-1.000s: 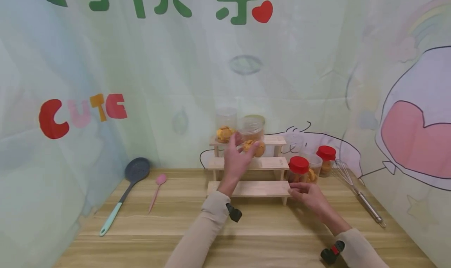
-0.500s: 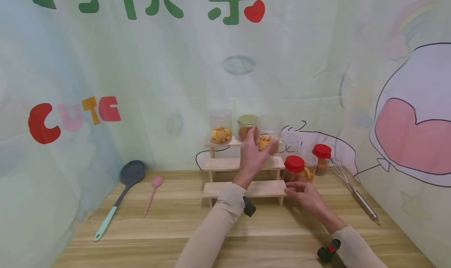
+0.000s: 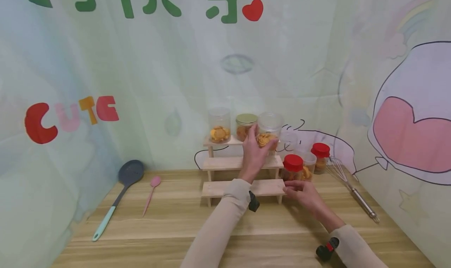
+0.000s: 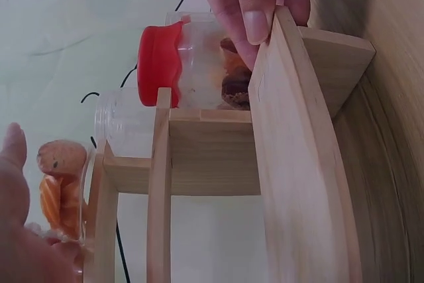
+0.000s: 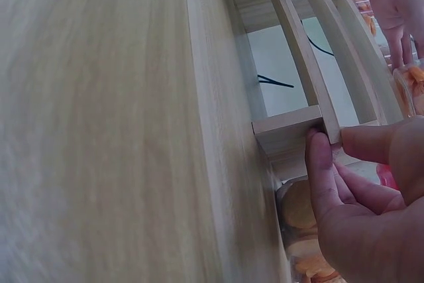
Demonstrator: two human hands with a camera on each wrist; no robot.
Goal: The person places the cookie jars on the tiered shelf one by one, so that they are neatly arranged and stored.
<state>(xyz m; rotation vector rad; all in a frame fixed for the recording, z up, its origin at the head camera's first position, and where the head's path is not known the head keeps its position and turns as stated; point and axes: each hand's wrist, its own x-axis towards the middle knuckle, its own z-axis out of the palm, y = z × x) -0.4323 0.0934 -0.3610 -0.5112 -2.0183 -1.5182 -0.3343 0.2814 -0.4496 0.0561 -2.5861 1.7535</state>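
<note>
My left hand (image 3: 255, 154) holds a clear lidless-looking jar (image 3: 269, 123) of cookies at the right end of the top tier of a wooden three-tier stand (image 3: 266, 187). Thumb and fingers lie on either side of the jar's lower part. Beside it on that tier are a gold-lidded cookie jar (image 3: 246, 120) and, farther left, a clear jar (image 3: 219, 121) of cookies. My right hand (image 3: 305, 195) pinches the right end of the stand's lowest board (image 5: 311, 81) between thumb and fingers. Close by that hand stands a red-lidded jar (image 3: 293, 163).
Right of the stand are another clear jar (image 3: 308, 162), a second red-lidded jar (image 3: 320, 150) and a wire whisk (image 3: 357, 195). A skimmer (image 3: 123, 189) and a small pink spoon (image 3: 152, 191) lie on the wooden table (image 3: 141, 240) at left.
My left hand has carried the jar rightward, from in front of the gold-lidded jar to the right end of the top tier. The right hand keeps its place on the lowest board.
</note>
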